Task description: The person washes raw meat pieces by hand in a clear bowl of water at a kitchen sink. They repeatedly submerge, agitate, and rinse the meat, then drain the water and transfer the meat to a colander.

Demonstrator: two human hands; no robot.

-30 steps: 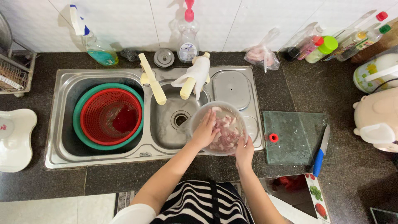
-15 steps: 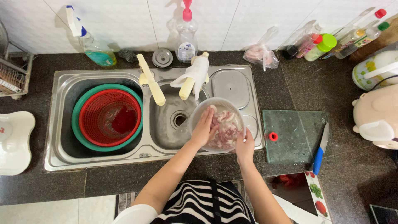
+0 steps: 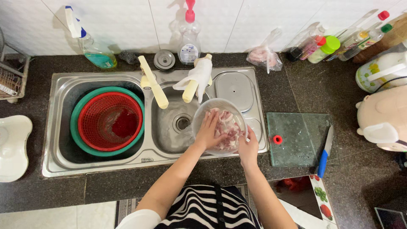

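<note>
Two hands: both at one clear bowl [image 3: 219,125] tilted over the small right basin of the steel sink [image 3: 55,140].
Right hand [image 3: 248,147]: at the bowl's near right rim, fingers curled and clamped on the edge, steadying it.
Left hand [image 3: 208,132]: inside the bowl, fingers spread apart and pressed flat onto pale pink meat pieces [image 3: 227,130].
Meat pieces: all within the bowl, none in the basin or on the counter; raw, uncooked.
Progress, judged: rinsing or draining stage, with the palm set as if to keep the pieces in; water level in the bowl too unclear to tell.
Glass cutting board [image 3: 296,138]: just right of the sink, bare but for a small red knob; no cutting begun.
Blue-handled knife [image 3: 325,151]: beside the board, untouched.
Drain [image 3: 182,122]: open, left of the bowl.
Red colander [image 3: 111,121]: nested in a green basin in the left bowl of the sink, holding no meat.
Tap [image 3: 196,80]: above the bowl, wrapped in white cloth; flow not discernible.
Far edge: spray bottle [image 3: 91,46], pump bottle [image 3: 189,40], bagged meat [image 3: 263,56] against the tiles.
</note>
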